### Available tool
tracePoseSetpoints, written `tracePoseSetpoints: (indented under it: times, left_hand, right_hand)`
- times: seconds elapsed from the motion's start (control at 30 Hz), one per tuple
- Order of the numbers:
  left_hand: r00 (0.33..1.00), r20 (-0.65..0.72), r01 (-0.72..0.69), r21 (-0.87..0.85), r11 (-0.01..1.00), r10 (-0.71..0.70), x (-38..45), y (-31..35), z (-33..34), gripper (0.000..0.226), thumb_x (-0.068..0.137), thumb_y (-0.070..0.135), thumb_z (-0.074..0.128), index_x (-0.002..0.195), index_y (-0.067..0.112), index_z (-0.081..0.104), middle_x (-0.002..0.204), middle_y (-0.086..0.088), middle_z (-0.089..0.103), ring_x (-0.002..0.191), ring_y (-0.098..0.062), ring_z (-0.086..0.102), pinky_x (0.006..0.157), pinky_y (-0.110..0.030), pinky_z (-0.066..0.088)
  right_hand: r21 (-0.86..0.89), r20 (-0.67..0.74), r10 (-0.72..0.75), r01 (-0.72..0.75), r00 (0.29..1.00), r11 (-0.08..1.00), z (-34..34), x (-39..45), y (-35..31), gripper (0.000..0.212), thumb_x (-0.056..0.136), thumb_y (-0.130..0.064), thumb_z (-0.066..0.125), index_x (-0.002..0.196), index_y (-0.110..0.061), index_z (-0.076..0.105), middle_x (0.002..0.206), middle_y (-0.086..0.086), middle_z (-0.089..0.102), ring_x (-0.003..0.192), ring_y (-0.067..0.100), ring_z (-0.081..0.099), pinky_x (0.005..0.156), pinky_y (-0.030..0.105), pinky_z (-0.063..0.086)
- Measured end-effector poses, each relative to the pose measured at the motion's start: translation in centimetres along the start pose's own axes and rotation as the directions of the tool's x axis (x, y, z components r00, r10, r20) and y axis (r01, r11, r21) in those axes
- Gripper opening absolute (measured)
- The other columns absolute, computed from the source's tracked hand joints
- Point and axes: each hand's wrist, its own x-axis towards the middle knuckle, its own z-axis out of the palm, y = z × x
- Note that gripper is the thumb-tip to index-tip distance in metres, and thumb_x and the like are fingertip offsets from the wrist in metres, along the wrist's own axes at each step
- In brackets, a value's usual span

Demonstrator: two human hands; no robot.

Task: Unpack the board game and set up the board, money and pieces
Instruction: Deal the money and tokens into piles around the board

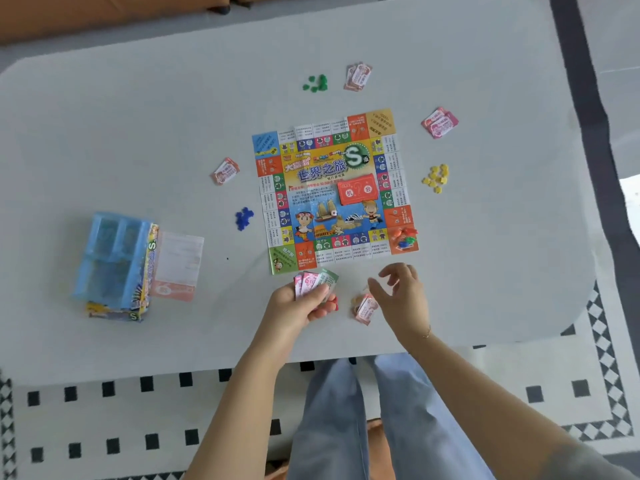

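**Money deal nearly done: loose notes are the weak point**

Below the board (334, 190), on the table (138, 133), my left hand (299, 308) has its grip clenched on a fan of notes (317, 282). My right hand (403, 294), grip released, hovers over the near pile (365, 308). Four piles ring the board. Risk: a careless sweep could scatter that pile or nudge the board.

— How many boards are out?
— One board (334, 192), with one red card stack (356, 189) and one die (334, 213) on it.
— And money piles on the desk?
— Four: far (357, 76), right (440, 122), left (225, 171), near (365, 308). One more fan of notes (315, 282) is in a hand.
— Token heaps?
— Three: green (316, 83), yellow (437, 177), blue (244, 218).
— Anything else?
— One box (116, 265), one sheet (178, 265).
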Motion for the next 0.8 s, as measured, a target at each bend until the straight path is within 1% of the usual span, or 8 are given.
tracePoseSetpoints:
  times: [0.1,0.13,0.2,0.33,0.47,0.63,0.7,0.8]
  left_hand:
    - [0.999,0.039,-0.011,0.045,0.999,0.009,-0.2,1.3,0.4,0.015,0.087,0.019,0.067,0.097,0.007,0.068,0.089,-0.015,0.073,0.086,-0.034,0.069,0.085,-0.043,0.054]
    - [0.998,0.054,-0.019,0.056,0.998,0.016,-0.3,1.9,0.7,0.015,0.086,0.020,0.068,0.096,0.008,0.068,0.087,-0.014,0.073,0.088,-0.038,0.068,0.088,-0.048,0.052]
    - [0.997,0.074,-0.024,0.083,0.996,0.018,-0.5,3.0,1.3,0.014,0.083,0.024,0.071,0.090,0.012,0.069,0.082,-0.011,0.074,0.090,-0.040,0.068,0.090,-0.054,0.049]
    - [0.989,0.146,-0.057,0.126,0.990,0.038,-0.1,5.4,2.9,0.018,0.084,0.028,0.069,0.094,0.013,0.068,0.087,-0.009,0.074,0.082,-0.024,0.071,0.083,-0.042,0.054]
    - [0.981,0.192,-0.009,-0.005,1.000,0.010,1.8,8.5,4.8,0.017,0.095,0.020,0.054,0.096,0.006,0.064,0.085,-0.007,0.071,0.068,-0.014,0.067,0.063,-0.021,0.053]
    - [0.975,0.217,0.066,-0.104,0.992,-0.042,5.2,12.8,8.2,0.013,0.095,0.007,0.050,0.089,0.002,0.059,0.074,-0.009,0.060,0.055,-0.011,0.060,0.050,-0.017,0.051]
    - [0.977,0.213,0.033,-0.106,0.994,-0.010,7.3,14.4,9.9,0.012,0.096,0.008,0.050,0.090,0.002,0.058,0.074,-0.009,0.059,0.058,-0.013,0.060,0.052,-0.017,0.051]
    - [0.985,0.170,0.006,-0.111,0.994,0.013,10.0,15.8,12.4,0.011,0.095,0.008,0.051,0.094,0.001,0.059,0.076,-0.007,0.060,0.063,-0.013,0.061,0.056,-0.017,0.053]
  right_hand:
    - [0.274,0.253,-0.092,0.020,0.963,0.961,-2.5,-0.3,-4.7,0.012,0.088,-0.028,0.064,0.087,-0.016,0.067,0.077,-0.008,0.063,0.065,0.004,0.053,0.062,0.019,0.045]
    - [0.306,0.326,-0.131,0.027,0.936,0.952,-3.3,-0.6,-6.0,0.012,0.088,-0.027,0.065,0.089,-0.016,0.069,0.076,-0.010,0.065,0.067,0.003,0.055,0.063,0.018,0.046]
    - [0.299,0.367,-0.192,0.080,0.910,0.951,-4.3,-0.7,-7.5,0.011,0.086,-0.023,0.067,0.090,-0.014,0.071,0.077,-0.010,0.067,0.068,0.001,0.056,0.065,0.015,0.047]
    - [0.301,0.260,-0.162,0.080,0.952,0.950,-5.6,0.5,-8.7,0.009,0.086,-0.017,0.068,0.083,-0.009,0.072,0.069,-0.005,0.065,0.062,0.006,0.053,0.062,0.021,0.045]
    - [0.429,0.099,-0.039,-0.007,0.994,0.903,-7.7,3.5,-9.4,0.008,0.086,-0.010,0.067,0.079,-0.008,0.071,0.067,0.007,0.062,0.059,0.012,0.051,0.057,0.027,0.044]
    - [0.483,-0.099,0.097,-0.037,0.990,0.875,-12.1,11.3,-9.1,0.014,0.086,-0.013,0.066,0.075,-0.020,0.071,0.067,0.000,0.062,0.053,0.005,0.048,0.055,0.021,0.044]
    - [0.428,-0.117,0.088,-0.030,0.989,0.903,-13.6,15.9,-8.6,0.013,0.085,-0.015,0.068,0.074,-0.022,0.070,0.067,-0.001,0.062,0.056,0.008,0.049,0.058,0.024,0.044]
    - [0.299,-0.135,0.091,-0.047,0.987,0.953,-14.8,22.0,-7.1,0.005,0.081,-0.019,0.072,0.079,-0.014,0.071,0.063,-0.005,0.060,0.057,0.009,0.049,0.060,0.028,0.042]
